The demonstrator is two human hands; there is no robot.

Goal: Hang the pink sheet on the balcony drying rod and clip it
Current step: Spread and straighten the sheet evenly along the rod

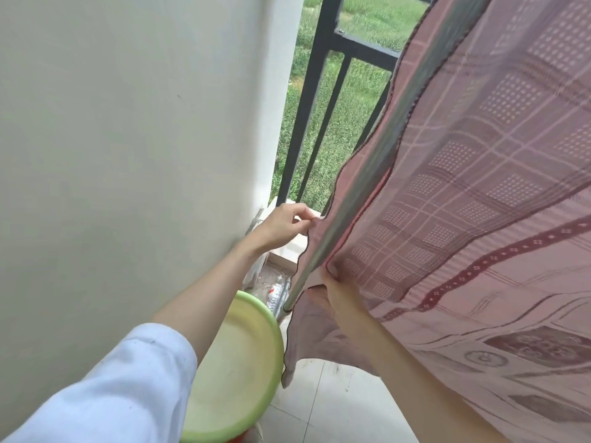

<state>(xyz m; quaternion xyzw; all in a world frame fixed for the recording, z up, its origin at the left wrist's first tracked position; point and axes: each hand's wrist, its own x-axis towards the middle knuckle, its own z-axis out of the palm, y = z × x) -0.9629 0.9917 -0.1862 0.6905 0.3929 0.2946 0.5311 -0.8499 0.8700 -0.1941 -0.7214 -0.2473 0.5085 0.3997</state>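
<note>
The pink patterned sheet is draped over a metal drying rod that runs from lower centre up to the top right. My left hand pinches the sheet's dark-stitched edge on the far side of the rod. On the near side my right hand grips the sheet close to the rod's end; cloth hides part of its fingers. A loose corner of the sheet hangs below the rod's end. No clip is in view.
A green basin sits on the tiled floor under my left arm. A white wall fills the left. Black balcony railing stands behind the sheet, with grass beyond. A plastic bottle and a white box lie in the corner.
</note>
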